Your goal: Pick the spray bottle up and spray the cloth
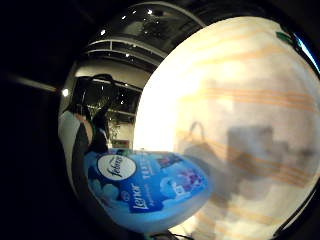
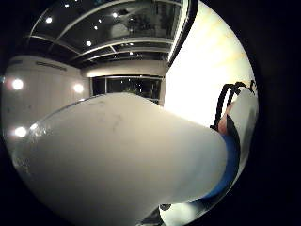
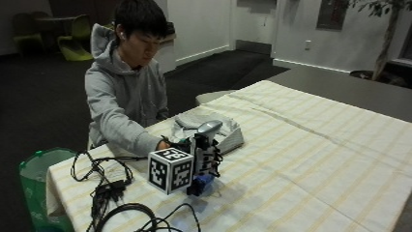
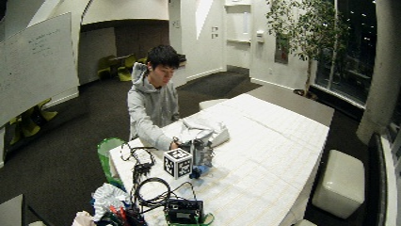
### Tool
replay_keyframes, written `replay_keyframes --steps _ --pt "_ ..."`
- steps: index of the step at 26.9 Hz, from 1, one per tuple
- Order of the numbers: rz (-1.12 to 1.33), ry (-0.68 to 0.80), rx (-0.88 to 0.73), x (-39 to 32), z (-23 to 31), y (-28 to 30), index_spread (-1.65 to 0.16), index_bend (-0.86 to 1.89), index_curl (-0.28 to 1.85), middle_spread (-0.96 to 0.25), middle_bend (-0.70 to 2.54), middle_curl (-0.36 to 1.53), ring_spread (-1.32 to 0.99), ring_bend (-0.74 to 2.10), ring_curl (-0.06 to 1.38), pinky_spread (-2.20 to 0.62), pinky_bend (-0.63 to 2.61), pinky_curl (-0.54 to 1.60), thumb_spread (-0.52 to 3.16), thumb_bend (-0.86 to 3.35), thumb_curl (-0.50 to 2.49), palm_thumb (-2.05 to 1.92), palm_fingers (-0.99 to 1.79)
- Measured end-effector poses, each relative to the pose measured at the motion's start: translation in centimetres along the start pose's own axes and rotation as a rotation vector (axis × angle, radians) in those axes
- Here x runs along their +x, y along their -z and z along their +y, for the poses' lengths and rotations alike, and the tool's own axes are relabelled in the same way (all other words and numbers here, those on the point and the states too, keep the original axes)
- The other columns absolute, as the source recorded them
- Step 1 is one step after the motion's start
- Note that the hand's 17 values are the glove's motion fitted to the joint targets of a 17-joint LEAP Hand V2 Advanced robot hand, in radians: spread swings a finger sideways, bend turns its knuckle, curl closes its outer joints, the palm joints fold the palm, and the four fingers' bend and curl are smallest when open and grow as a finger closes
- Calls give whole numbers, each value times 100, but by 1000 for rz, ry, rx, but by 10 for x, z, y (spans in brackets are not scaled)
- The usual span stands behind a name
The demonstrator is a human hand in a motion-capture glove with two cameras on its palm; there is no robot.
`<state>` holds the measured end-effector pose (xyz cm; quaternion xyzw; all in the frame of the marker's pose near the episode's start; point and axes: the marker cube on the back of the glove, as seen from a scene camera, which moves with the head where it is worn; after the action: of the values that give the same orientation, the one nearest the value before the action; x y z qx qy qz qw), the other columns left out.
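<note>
A spray bottle (image 3: 205,157) with a grey trigger head and a blue base stands upright near the table's left end. Whether its base touches the tablecloth (image 3: 309,145) I cannot tell. My gloved right hand (image 3: 185,144) grips the bottle's body from the person's side. In the little finger side palm view the blue labelled base (image 1: 145,190) lies close to the palm over the striped tablecloth (image 1: 240,100). The pale bottle body (image 2: 117,160) fills the thumb side palm view. A folded pale cloth (image 3: 227,134) lies on the table just behind the bottle.
Black cables (image 3: 106,186) lie coiled on the table's left end, beside the hand. A green bin (image 3: 38,166) stands on the floor at that end. The striped tablecloth runs far to the right. More cables and gear (image 4: 179,207) sit at the near corner.
</note>
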<state>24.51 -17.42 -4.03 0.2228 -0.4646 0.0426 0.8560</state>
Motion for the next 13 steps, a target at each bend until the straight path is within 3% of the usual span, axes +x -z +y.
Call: replay_keyframes --steps 6,13 --pt "219 68 -151 -60 23 -2 -20 55 47 -11 64 47 -19 53 43 -25 36 37 13 -4 61 99 142" --pt "634 124 -313 -135 65 -21 -20 56 49 -10 65 48 -19 53 44 -25 37 38 7 -4 64 98 141"
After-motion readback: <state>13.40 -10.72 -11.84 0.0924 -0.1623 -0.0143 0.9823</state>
